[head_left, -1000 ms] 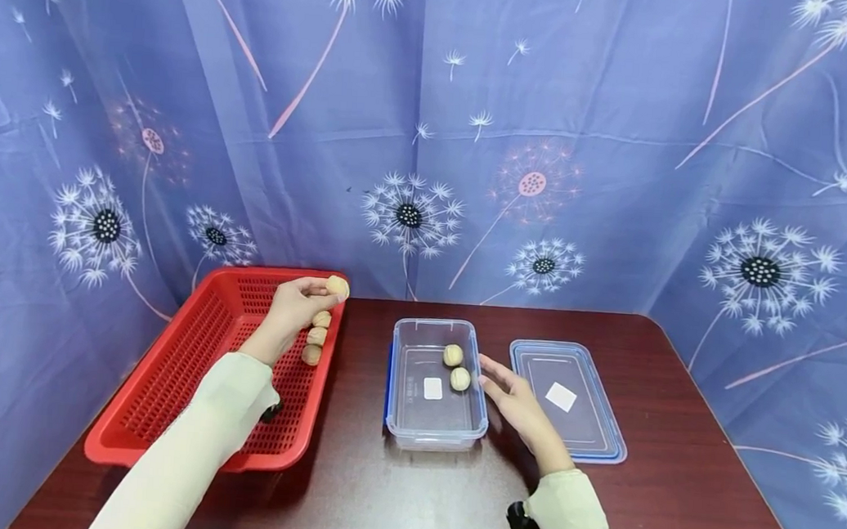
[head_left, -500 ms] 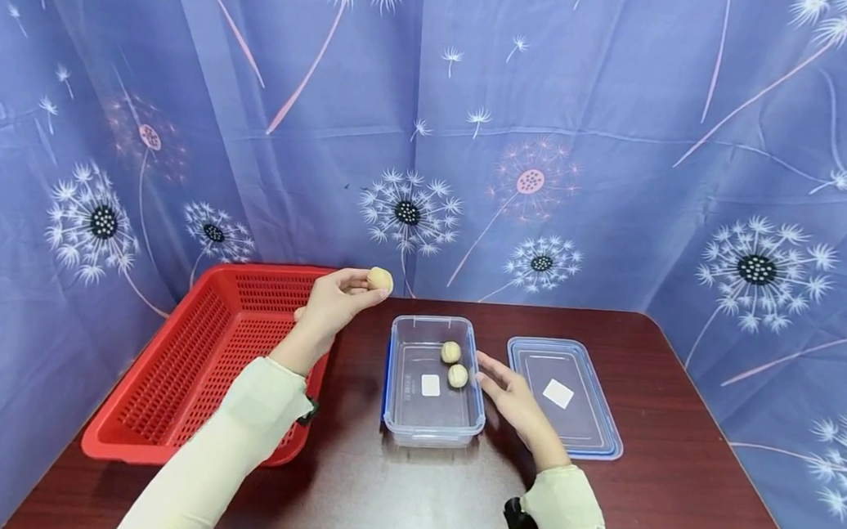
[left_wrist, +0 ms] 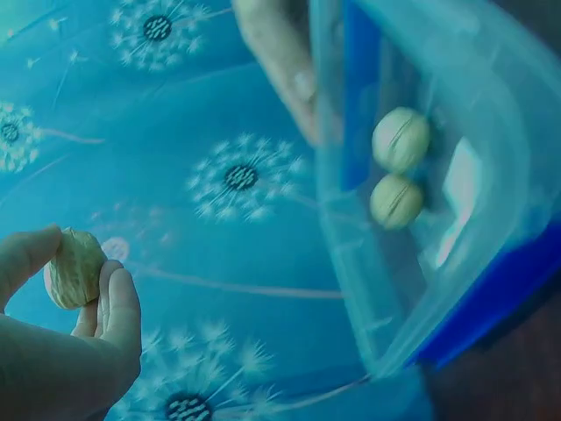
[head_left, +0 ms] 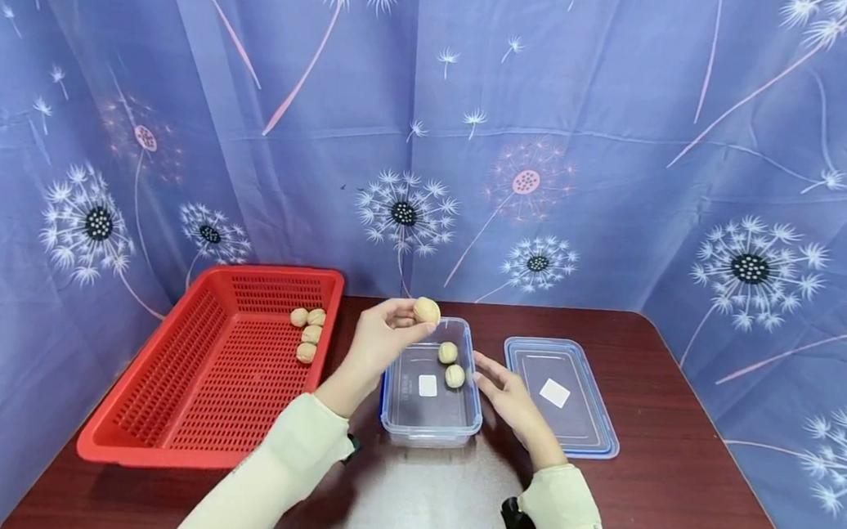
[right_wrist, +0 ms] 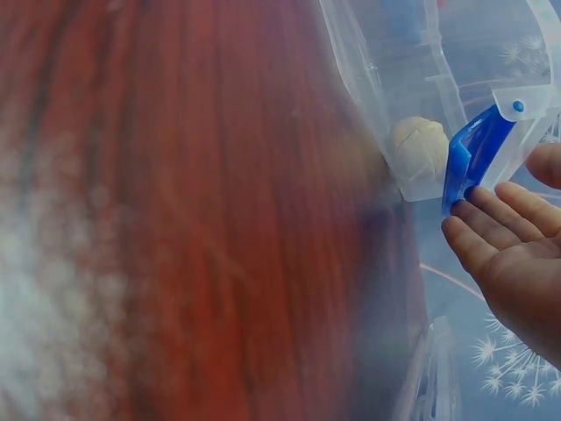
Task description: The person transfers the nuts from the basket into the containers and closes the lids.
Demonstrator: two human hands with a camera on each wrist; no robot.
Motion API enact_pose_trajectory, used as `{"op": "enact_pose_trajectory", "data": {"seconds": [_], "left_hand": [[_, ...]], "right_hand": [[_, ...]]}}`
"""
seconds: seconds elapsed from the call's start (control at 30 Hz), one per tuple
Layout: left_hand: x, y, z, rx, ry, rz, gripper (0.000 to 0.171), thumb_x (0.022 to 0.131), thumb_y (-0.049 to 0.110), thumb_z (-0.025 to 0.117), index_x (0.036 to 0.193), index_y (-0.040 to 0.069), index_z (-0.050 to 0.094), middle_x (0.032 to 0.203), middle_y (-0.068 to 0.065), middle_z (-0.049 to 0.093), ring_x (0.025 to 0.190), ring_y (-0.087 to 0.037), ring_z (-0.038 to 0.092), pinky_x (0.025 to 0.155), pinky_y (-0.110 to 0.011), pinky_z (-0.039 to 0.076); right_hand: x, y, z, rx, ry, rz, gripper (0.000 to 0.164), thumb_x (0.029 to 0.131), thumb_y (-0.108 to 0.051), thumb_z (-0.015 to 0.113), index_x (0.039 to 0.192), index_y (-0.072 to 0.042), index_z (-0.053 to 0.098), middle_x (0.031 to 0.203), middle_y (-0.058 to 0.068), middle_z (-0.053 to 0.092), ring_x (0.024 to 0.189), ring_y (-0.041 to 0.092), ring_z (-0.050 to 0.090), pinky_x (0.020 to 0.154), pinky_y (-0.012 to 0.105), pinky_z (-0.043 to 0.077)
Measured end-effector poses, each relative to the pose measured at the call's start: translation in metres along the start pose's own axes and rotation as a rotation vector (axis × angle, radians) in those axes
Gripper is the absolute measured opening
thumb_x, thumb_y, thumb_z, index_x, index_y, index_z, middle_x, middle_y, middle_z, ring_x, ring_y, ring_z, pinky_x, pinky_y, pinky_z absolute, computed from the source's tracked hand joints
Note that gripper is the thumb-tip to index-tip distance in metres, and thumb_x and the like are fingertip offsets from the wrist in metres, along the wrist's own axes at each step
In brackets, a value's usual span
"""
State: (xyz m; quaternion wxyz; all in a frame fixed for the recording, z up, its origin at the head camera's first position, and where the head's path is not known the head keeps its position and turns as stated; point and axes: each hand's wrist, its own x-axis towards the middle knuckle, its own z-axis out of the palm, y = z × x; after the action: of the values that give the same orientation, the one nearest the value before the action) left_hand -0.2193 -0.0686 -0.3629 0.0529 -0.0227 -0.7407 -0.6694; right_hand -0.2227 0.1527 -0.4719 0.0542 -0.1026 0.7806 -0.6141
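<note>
A walnut [head_left: 427,311] is pinched between the thumb and fingers of my left hand [head_left: 382,335], above the far left corner of the clear plastic container [head_left: 429,439]. The left wrist view shows the same walnut [left_wrist: 75,270] at my fingertips. Two more walnuts lie inside the container toward its right side, the nearer walnut [head_left: 455,376] just in front of the other walnut [head_left: 448,352]. My right hand [head_left: 510,395] rests against the container's right side. In the right wrist view its fairly straight fingers touch the blue side latch [right_wrist: 478,153].
A red plastic basket [head_left: 159,457] stands at the left, with several walnuts [head_left: 311,334] gathered along its right wall. To the right of the container lies a clear lid [head_left: 562,397] with a blue rim. A patterned curtain [head_left: 623,147] hangs behind the brown table [head_left: 674,479].
My left hand has carried the walnut rightward from the red basket to above the container. My right hand stays by the container's side.
</note>
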Motion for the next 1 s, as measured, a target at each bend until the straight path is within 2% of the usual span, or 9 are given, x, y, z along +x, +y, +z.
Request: {"op": "enact_pose_trajectory", "data": {"seconds": [0.17, 0.3, 0.4, 0.5, 0.8, 1.0], "left_hand": [[-0.009, -0.028, 0.016, -0.012, -0.028, 0.002, 0.035, 0.075, 0.004, 0.079, 0.108, -0.003, 0.069, 0.089, -0.010, 0.070, 0.077, -0.010, 0.061, 0.068, -0.020, 0.050], [-0.014, -0.053, 0.027, 0.015, -0.075, -0.042, 0.035, 0.076, 0.004, 0.078, 0.108, -0.005, 0.068, 0.089, -0.008, 0.069, 0.077, -0.008, 0.061, 0.067, -0.019, 0.050], [-0.016, -0.067, 0.033, 0.035, -0.116, -0.072, 0.034, 0.076, 0.001, 0.077, 0.108, -0.006, 0.068, 0.089, -0.008, 0.068, 0.076, -0.008, 0.060, 0.064, -0.017, 0.049], [-0.016, -0.078, 0.038, 0.064, -0.151, -0.074, 0.033, 0.076, -0.001, 0.075, 0.106, -0.008, 0.067, 0.087, -0.009, 0.067, 0.074, -0.007, 0.059, 0.063, -0.017, 0.049], [-0.012, -0.102, 0.047, 0.197, -0.221, -0.028, 0.028, 0.073, -0.001, 0.076, 0.098, -0.011, 0.067, 0.079, -0.010, 0.067, 0.067, -0.007, 0.057, 0.061, -0.019, 0.049], [-0.011, -0.107, 0.049, 0.275, -0.268, -0.004, 0.027, 0.071, -0.001, 0.077, 0.094, -0.011, 0.067, 0.075, -0.010, 0.067, 0.063, -0.008, 0.056, 0.059, -0.021, 0.049]], "right_hand": [[-0.004, -0.008, 0.000, 0.007, -0.009, 0.012, 0.046, 0.099, -0.004, 0.050, 0.141, 0.008, 0.039, 0.143, 0.025, 0.043, 0.131, 0.037, 0.042, 0.108, 0.047, 0.032], [0.003, 0.007, -0.001, 0.016, -0.002, 0.007, 0.047, 0.099, -0.007, 0.052, 0.142, 0.005, 0.040, 0.143, 0.022, 0.044, 0.132, 0.034, 0.041, 0.108, 0.046, 0.032], [0.004, 0.010, -0.001, 0.011, -0.004, 0.001, 0.047, 0.099, -0.009, 0.052, 0.143, 0.004, 0.040, 0.144, 0.021, 0.044, 0.132, 0.033, 0.041, 0.108, 0.045, 0.032], [0.004, 0.010, -0.002, 0.021, -0.003, -0.001, 0.047, 0.099, -0.009, 0.052, 0.143, 0.003, 0.041, 0.144, 0.020, 0.044, 0.132, 0.033, 0.042, 0.108, 0.045, 0.033], [0.004, 0.012, -0.002, 0.026, 0.003, -0.005, 0.046, 0.099, -0.010, 0.053, 0.142, 0.003, 0.042, 0.142, 0.020, 0.046, 0.130, 0.032, 0.044, 0.107, 0.043, 0.034], [0.004, 0.014, -0.002, 0.040, -0.001, -0.005, 0.047, 0.100, -0.011, 0.052, 0.143, 0.003, 0.040, 0.144, 0.020, 0.044, 0.131, 0.032, 0.042, 0.108, 0.043, 0.032]]}}
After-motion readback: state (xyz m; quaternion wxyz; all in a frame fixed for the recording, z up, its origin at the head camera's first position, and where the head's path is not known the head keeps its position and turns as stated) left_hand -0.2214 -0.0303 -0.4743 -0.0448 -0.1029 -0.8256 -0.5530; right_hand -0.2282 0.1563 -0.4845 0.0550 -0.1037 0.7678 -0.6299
